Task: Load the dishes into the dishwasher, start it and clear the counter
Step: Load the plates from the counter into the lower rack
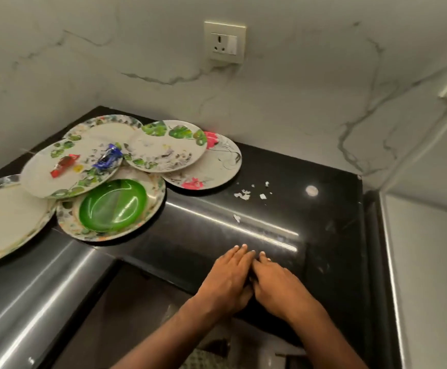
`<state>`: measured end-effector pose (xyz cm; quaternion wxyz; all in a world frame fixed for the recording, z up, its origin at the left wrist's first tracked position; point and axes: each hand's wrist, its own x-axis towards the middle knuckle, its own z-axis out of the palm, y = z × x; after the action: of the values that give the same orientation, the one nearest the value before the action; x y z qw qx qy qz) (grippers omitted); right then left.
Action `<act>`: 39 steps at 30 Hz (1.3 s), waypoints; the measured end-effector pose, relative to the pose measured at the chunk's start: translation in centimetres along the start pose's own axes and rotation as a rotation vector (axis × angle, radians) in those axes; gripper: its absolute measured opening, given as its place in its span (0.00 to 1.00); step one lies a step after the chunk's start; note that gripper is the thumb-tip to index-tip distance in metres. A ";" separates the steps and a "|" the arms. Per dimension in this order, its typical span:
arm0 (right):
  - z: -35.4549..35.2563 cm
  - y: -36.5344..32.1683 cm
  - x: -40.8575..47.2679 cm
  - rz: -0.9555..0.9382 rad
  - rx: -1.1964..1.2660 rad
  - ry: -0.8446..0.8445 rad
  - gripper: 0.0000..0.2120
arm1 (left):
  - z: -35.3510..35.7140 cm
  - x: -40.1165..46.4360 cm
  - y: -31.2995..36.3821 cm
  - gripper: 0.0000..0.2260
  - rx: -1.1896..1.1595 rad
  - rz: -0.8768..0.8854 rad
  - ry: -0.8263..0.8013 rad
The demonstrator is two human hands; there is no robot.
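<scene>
- Dirty plates (pixel 163 147) lie overlapping at the back-left of the black counter (pixel 323 235); a green bowl (pixel 113 206) sits in the nearest one.
- Left hand (pixel 227 278) and right hand (pixel 275 286) rest flat on the counter edge, fingers straight, side by side, holding nothing.
- Paper scraps (pixel 243 195) lie nearby.

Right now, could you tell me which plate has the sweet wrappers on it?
The leaf-rimmed plate atop the left pile: it alone carries a red wrapper and a blue wrapper.
</scene>
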<state>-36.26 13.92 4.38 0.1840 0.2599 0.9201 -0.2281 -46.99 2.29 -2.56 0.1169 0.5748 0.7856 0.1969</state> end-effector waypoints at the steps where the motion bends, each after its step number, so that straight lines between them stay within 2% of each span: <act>1: -0.4 -1.4 1.3 0.020 -0.042 -0.037 0.27 | -0.5 -0.1 -1.2 0.34 0.025 -0.043 -0.020; 3: -1.1 -3.9 3.4 0.045 -0.136 -0.072 0.24 | -1.2 -0.2 -3.2 0.38 0.064 -0.084 -0.109; 6: -1.5 -6.3 5.3 0.076 -0.228 -0.086 0.19 | -2.5 0.3 -4.7 0.41 0.085 -0.031 -0.211; 9: -1.3 -7.0 5.9 0.116 -0.237 -0.079 0.19 | -4.0 1.0 -5.4 0.33 0.057 0.021 -0.230; 13: -2.0 -7.0 5.8 0.120 -0.221 -0.075 0.20 | -4.6 2.1 -5.8 0.29 0.036 0.002 -0.260; 18: -3.3 -7.2 5.7 0.158 -0.195 -0.077 0.13 | -4.5 2.6 -5.7 0.21 0.059 0.001 -0.233; 24: -3.1 -7.2 5.4 0.154 -0.218 -0.072 0.11 | -4.1 2.9 -6.4 0.15 -0.052 0.013 -0.186; 29: -3.1 -7.6 5.7 0.154 -0.237 -0.049 0.11 | -4.3 1.9 -7.1 0.17 -0.182 -0.035 -0.029; 34: -2.8 -8.3 6.1 0.155 -0.276 -0.037 0.10 | -6.2 1.3 -9.6 0.21 -0.093 -0.184 0.148; 39: -2.6 -8.3 6.5 0.142 -0.291 -0.055 0.07 | -8.6 1.1 -13.1 0.27 0.049 -0.417 0.304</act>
<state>-46.70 11.55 6.21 0.2607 0.2884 0.9173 -0.0859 -62.14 -1.60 -0.60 0.0217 0.3669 0.9002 0.2337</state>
